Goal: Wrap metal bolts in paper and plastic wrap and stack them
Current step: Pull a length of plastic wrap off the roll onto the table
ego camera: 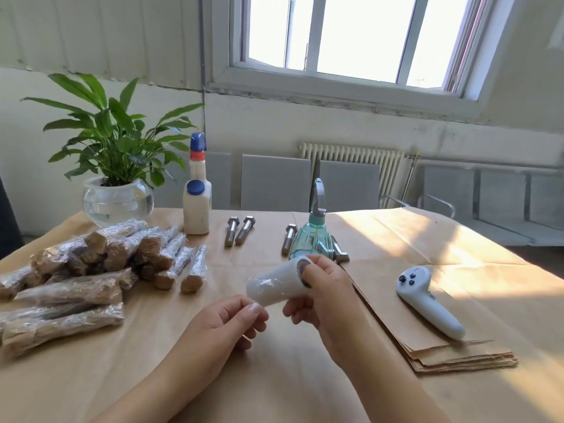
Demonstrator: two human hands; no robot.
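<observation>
Head view: my right hand (328, 296) is gripping the roll of plastic wrap (279, 283) above the paper-covered table (274, 377), thumb at its open end. My left hand (227, 323) is pinching at the roll's lower edge, fingertips curled together. Wrapped bolts (91, 270) are lying stacked left of my grip; bare bolts (239, 230) are lying beyond it, paper sheets (427, 340) just right.

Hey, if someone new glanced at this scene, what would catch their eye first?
Probably the roll of plastic wrap at centre, gripped by the right hand while the left hand pinches at its near end. Next, the pile of wrapped bolts on the left, and the bare bolts behind.
</observation>
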